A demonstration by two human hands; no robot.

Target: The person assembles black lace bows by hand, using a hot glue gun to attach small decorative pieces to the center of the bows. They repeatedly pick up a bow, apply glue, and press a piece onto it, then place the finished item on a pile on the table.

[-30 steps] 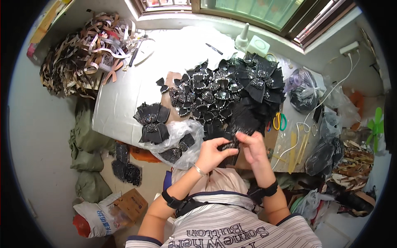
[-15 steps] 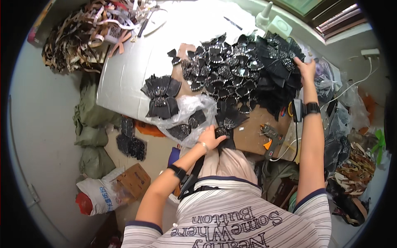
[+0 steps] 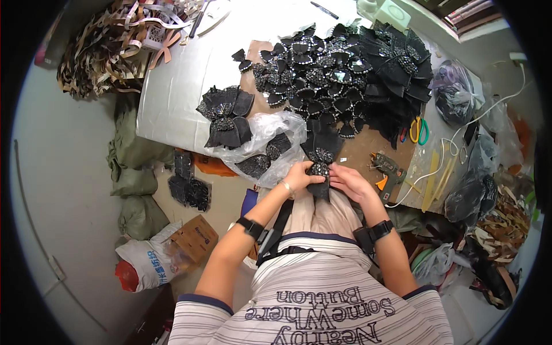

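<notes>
At the table's near edge, my left hand (image 3: 301,176) is closed on a black bow (image 3: 319,169) covered with dark glittering stones, thumb on top. My right hand (image 3: 352,183) is at the bow's right side, its fingers stretched out and touching the edge. The bow's underside and the left fingertips are hidden. Just left lies a clear plastic bag (image 3: 270,123) with dark glittery bows (image 3: 254,165) on it. Beyond is a heap of small black bows with stone-set edges (image 3: 310,75). Large black bows (image 3: 397,63) are stacked to its right.
Right of my hands lie a glue gun (image 3: 386,167) with an orange stand, yellow-handled scissors (image 3: 414,131) and a white cable (image 3: 445,155). Another large black bow (image 3: 225,118) lies left on the white table covering (image 3: 172,109). Ribbon strips (image 3: 103,52) are heaped at the far left.
My right hand has come from the stack of large bows at the far right to the bow by my lap. My left hand has stayed at that bow.
</notes>
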